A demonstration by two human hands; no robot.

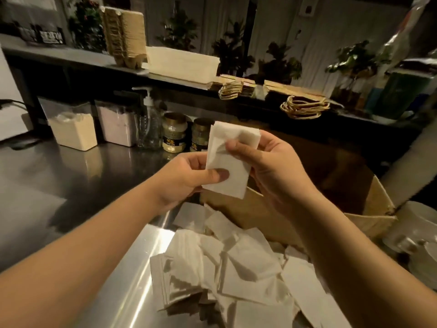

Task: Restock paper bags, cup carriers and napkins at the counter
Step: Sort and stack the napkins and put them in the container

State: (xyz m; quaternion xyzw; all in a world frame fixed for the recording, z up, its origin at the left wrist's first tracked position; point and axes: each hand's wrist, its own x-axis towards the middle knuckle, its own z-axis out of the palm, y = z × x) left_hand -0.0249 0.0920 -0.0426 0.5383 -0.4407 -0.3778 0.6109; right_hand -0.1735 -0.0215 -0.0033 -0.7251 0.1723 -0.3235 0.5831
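Both hands hold a small stack of white napkins (228, 162) upright above the steel counter. My left hand (186, 178) pinches its lower edge with the thumb on the front. My right hand (264, 166) grips its upper right part, thumb across the front. Below them a loose pile of napkins (236, 263) spills from an open cardboard box (376, 209). On the raised shelf behind stand a stack of brown cup carriers (125, 36), a white napkin stack (182, 63) and flat paper bags (298, 95) with twisted handles.
On the steel counter (71, 176) at the back stand two clear containers of powder (75, 126), a pump bottle (147, 119) and two gold-lidded jars (175, 131). Potted plants line the shelf behind. White dishes (418, 237) sit at the right edge.
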